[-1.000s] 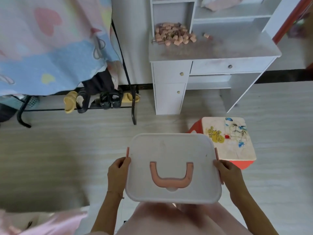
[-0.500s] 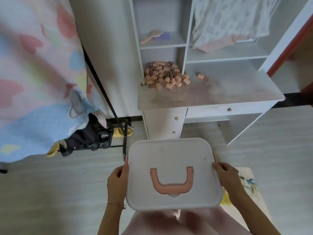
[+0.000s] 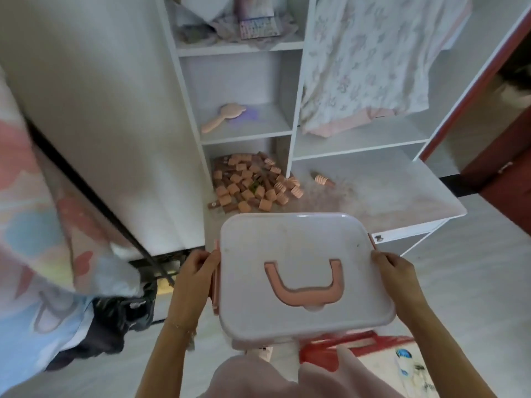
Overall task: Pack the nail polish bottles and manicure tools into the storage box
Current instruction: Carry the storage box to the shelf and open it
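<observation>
With your left hand [image 3: 193, 278] and right hand [image 3: 394, 272] each curled round a side of the closed storage box [image 3: 301, 271], keep it level and set it on the desk [image 3: 388, 191] just short of the nail polish bottles [image 3: 253, 185].

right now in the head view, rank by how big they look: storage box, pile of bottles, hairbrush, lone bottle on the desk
1. storage box, though nearest the camera
2. pile of bottles
3. hairbrush
4. lone bottle
</observation>
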